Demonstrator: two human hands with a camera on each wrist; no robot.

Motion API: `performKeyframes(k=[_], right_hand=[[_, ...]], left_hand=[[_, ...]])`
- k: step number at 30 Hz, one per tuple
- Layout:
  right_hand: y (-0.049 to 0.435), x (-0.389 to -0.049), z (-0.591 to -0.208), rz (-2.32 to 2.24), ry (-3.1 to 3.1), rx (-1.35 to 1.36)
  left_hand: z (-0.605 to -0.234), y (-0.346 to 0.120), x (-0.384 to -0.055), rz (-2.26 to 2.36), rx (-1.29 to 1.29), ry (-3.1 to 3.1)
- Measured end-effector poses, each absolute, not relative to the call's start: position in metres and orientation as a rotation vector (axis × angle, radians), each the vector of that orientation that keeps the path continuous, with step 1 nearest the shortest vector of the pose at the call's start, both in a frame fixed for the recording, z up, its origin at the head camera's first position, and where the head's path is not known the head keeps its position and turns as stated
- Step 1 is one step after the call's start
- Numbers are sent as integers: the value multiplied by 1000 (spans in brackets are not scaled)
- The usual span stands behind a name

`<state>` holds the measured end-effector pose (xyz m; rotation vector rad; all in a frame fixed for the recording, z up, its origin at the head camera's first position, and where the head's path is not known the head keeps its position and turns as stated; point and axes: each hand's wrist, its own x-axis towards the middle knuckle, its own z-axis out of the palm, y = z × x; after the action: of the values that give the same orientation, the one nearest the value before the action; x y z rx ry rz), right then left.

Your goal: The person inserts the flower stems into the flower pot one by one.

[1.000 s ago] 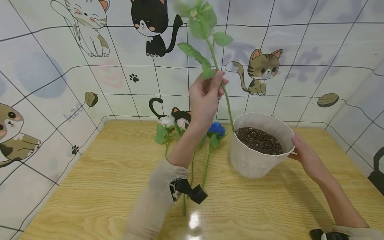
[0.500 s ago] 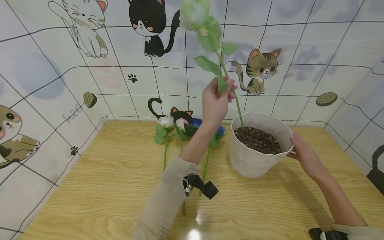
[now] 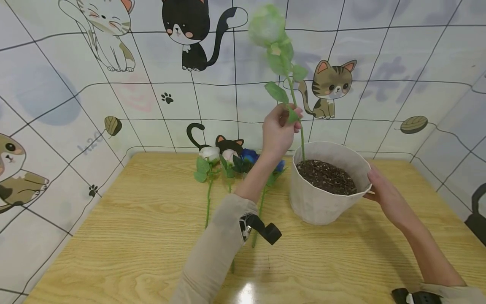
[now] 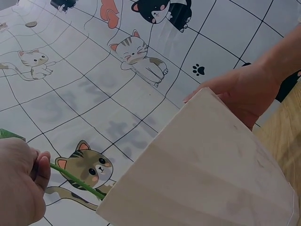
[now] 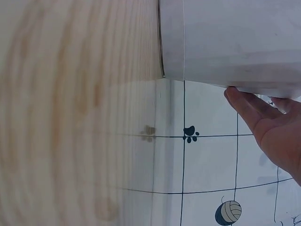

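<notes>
My left hand (image 3: 280, 128) pinches the stem of a pale green-white rose (image 3: 267, 26) between thumb and fingers. The rose stands nearly upright, bloom at the top, and its stem drops inside the left rim of a white pot (image 3: 317, 209), meeting the dark soil (image 3: 325, 177). How deep the stem end sits is hidden. On the pot's right side, my right hand (image 3: 391, 202) holds the wall near the rim, and its fingers (image 5: 247, 106) lie against the outside in the right wrist view. The left wrist view shows the stem (image 4: 77, 180) running from my left hand to the rim.
Left of the pot, a white rose (image 3: 209, 153), a pale pink rose (image 3: 229, 156) and blue roses (image 3: 249, 155) lie on the wooden table (image 3: 144, 219), partly behind my left forearm. A cat-patterned wall covering (image 3: 152, 122) rises behind. A black object (image 3: 477, 219) stands at the right edge.
My left hand has moved right and down with the rose. The stem's lower end has gone from the pot's left rim into the soil area. My right hand stays on the pot.
</notes>
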<state>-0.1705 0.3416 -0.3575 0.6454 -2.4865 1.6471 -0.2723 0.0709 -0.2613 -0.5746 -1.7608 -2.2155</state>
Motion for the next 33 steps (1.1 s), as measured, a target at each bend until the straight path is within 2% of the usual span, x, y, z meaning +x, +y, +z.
performKeyframes(k=[14, 33], right_hand=[[342, -171, -357, 1630, -2486, 631], [343, -171, -356, 1674, -2457, 629]], left_hand=[[-265, 78, -281, -2111, -565, -1881], [-291, 84, -296, -2113, -544, -1983]])
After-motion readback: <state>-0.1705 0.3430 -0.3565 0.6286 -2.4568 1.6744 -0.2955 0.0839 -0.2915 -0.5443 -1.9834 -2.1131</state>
